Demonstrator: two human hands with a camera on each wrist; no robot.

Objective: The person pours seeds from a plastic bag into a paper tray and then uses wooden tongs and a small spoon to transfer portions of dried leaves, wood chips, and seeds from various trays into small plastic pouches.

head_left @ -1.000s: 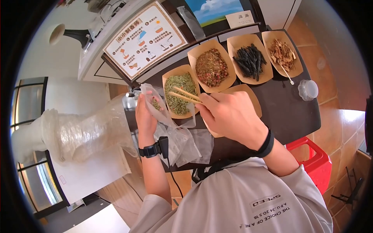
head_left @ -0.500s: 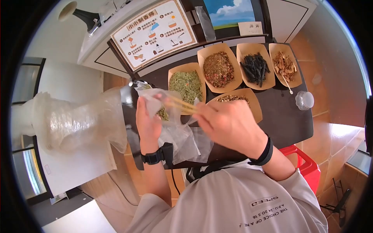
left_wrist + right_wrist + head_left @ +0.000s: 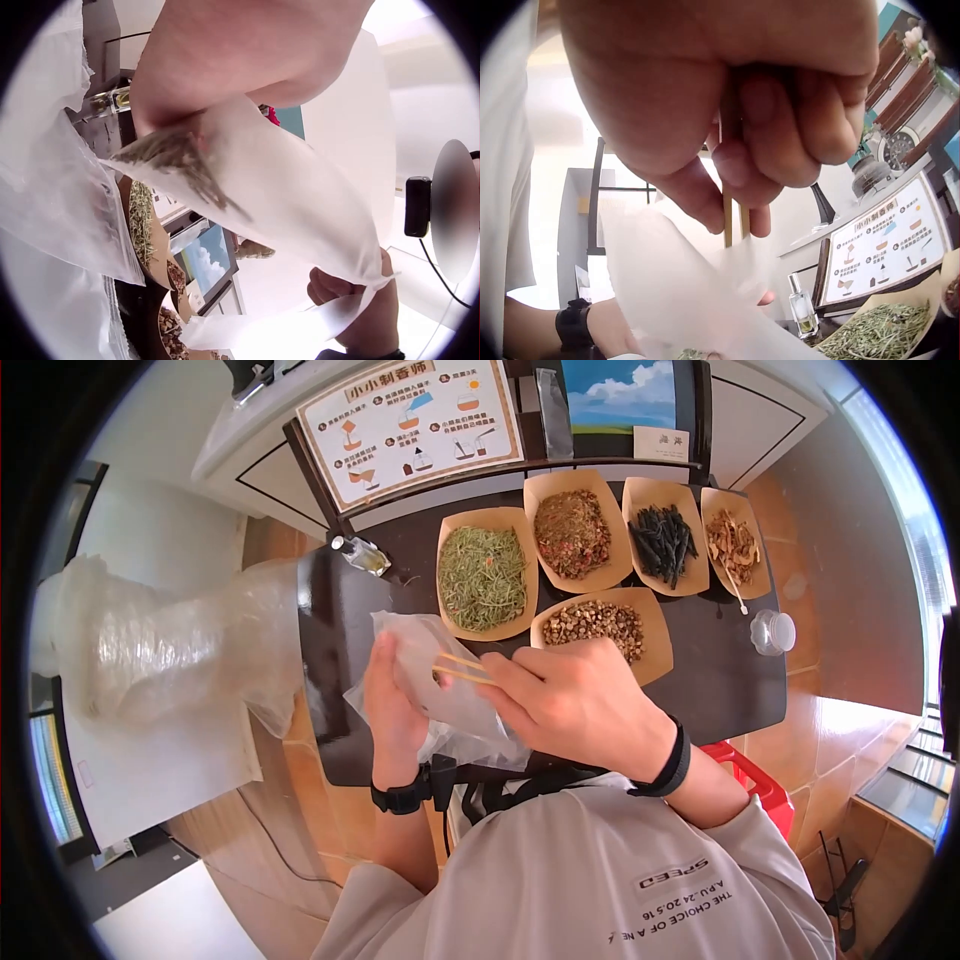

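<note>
In the head view my left hand (image 3: 392, 705) holds a translucent white bag (image 3: 425, 650) upright by its side. My right hand (image 3: 600, 705) pinches wooden tweezers (image 3: 465, 668), whose tips lie at the bag's opening. Through the bag (image 3: 300, 187) in the left wrist view, dried herb stems and some reddish bits show at the end by my left hand (image 3: 240, 52); my right hand (image 3: 367, 315) is at the other end. From the right wrist, the tweezers (image 3: 735, 221) point down at the bag (image 3: 697, 300), their tips hidden.
Paper trays of green herb (image 3: 484, 578), red-brown mix (image 3: 572, 532), black strips (image 3: 663, 547), wood shavings (image 3: 733, 542) and brown pieces (image 3: 595, 625) stand beyond my hands. A glass bottle (image 3: 362, 555) is behind the bag, a clear jar (image 3: 773, 632) at right. More plastic bags lie underneath.
The tweezers have moved from over the green herb tray to the bag's opening. Both hands sit nearer my body relative to the trays, uncovering the brown pieces and the glass bottle. The head view has shifted.
</note>
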